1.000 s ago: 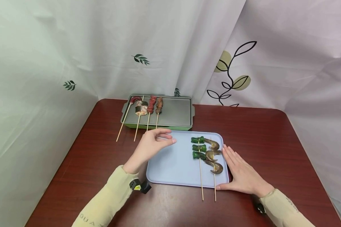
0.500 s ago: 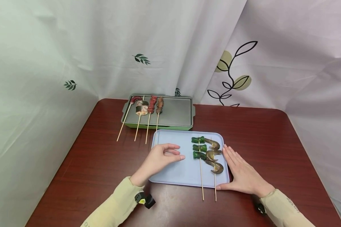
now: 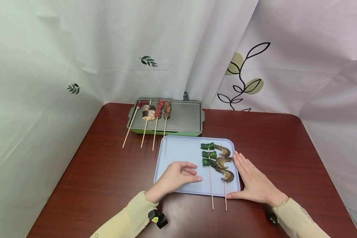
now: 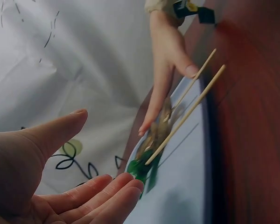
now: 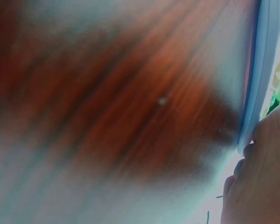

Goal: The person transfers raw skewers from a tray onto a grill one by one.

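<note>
The left hand (image 3: 175,177) hovers over the blue tray (image 3: 181,155), fingers loosely extended and holding nothing, its fingertips near the green skewer (image 3: 209,165) at 3 o'clock. The right hand (image 3: 254,181) lies flat with straight fingers against the tray's right edge, empty. Beside the green skewer lies a shrimp skewer (image 3: 224,168). At 12 o'clock, a grill (image 3: 184,119) holds four skewers.

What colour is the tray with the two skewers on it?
Light blue. The tray shows best in the head view.
</note>
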The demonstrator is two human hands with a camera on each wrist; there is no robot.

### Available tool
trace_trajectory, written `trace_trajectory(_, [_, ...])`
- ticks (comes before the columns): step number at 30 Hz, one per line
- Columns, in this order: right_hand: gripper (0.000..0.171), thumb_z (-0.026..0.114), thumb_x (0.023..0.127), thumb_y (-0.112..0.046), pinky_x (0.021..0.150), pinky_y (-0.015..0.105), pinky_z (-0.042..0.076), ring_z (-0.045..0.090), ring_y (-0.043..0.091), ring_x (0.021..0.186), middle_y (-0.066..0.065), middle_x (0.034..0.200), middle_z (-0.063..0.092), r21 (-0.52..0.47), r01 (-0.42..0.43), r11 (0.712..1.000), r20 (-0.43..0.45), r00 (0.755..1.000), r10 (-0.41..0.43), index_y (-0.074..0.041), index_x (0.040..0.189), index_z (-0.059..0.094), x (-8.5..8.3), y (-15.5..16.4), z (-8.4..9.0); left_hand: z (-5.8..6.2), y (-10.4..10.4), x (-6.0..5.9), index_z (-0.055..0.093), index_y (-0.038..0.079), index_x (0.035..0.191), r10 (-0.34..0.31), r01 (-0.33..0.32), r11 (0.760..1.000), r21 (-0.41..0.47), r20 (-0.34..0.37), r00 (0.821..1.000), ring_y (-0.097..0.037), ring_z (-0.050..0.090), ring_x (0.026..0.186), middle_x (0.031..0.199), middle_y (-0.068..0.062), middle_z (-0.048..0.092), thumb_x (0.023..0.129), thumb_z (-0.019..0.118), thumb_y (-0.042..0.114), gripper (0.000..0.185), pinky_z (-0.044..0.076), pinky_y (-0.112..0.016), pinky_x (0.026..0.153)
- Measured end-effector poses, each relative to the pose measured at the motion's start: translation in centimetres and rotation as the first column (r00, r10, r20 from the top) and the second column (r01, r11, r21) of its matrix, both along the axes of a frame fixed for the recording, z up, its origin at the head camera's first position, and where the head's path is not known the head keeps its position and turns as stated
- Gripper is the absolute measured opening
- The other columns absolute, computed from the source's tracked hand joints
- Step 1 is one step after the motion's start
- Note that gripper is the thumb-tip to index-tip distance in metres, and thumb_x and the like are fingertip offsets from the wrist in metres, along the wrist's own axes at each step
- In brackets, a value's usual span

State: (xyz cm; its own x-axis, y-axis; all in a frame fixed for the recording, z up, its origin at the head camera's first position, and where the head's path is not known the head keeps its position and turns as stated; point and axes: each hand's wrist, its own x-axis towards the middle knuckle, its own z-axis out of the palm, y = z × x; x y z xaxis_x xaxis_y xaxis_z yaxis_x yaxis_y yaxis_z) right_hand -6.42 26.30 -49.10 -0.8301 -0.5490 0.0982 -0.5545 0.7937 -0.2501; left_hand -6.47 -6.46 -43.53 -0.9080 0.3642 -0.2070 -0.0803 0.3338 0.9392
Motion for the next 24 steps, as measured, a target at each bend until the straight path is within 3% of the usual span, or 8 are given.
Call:
trace_trajectory(11, [0.135,0.067,0.070,-0.087,0.123,0.034,0.009,0.021,0.039,0.150,0.021,0.166,0.017,-0.007,-0.002,1.000,-0.007,1.000,0.002,0.006,0.158,0.023,0.1,0.0,-0.1,-1.3,2.2,0.9,0.072,-0.001,0.117,-0.053,0.053,0.999,-0.011,0.019,0.998,-0.007,0.071,0.081,0.087,0.003,0.075,0.079,0.089,0.027,0.050,0.056,-0.025,0.076])
trace_trajectory(24, [0.137,0.067,0.068,-0.088,0.123,0.032,0.005,0.019,0.038,0.151,0.021,0.166,0.015,-0.003,-0.003,1.000,0.002,1.000,0.003,0.006,0.158,0.022,-0.1,0.1,-0.3,-2.0,4.0,0.8,0.070,-0.003,0.119,-0.066,0.069,0.997,-0.023,0.085,0.994,-0.007,0.070,0.081,0.082,0.000,0.075,0.079,0.089,0.024,0.052,0.055,-0.025,0.079])
